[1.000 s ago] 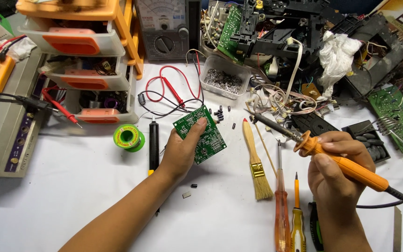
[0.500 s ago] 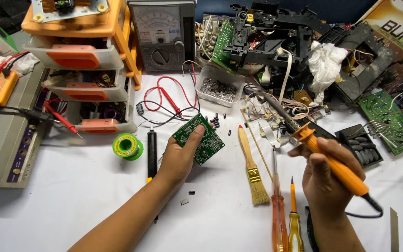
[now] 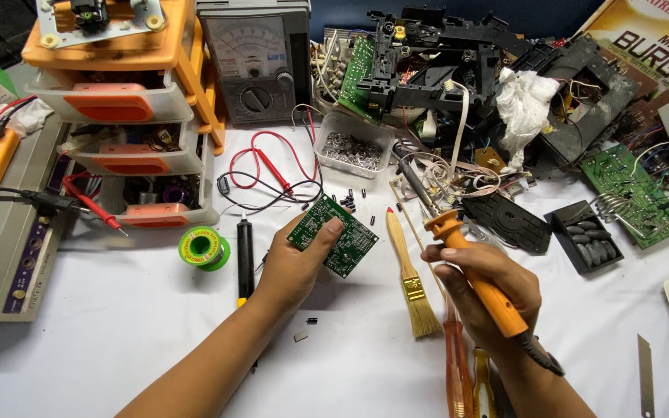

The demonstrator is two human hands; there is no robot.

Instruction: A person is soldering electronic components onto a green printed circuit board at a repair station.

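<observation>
- right hand (image 3: 483, 280) at 5 o'clock, fingers clamped round orange soldering iron (image 3: 470, 267), tip aimed up toward 12
- two screwdrivers (image 3: 458, 364) flat on white table (image 3: 118, 333) just under that hand
- left hand (image 3: 297, 263) near centre, fingers pinching small green circuit board (image 3: 333, 235) by its lower-left edge, board lifted, tilted
- brush (image 3: 409, 275) lies between the hands, bristles toward 6
- black pen-like tool (image 3: 245, 251) and green solder spool (image 3: 204, 249) at 9 o'clock of board
- clear tray of metal bits (image 3: 352, 147), red and black probe leads (image 3: 269, 174) farther, 12 o'clock
- analog meter (image 3: 255, 58), orange drawer unit (image 3: 125, 116) at back, 11 o'clock
</observation>
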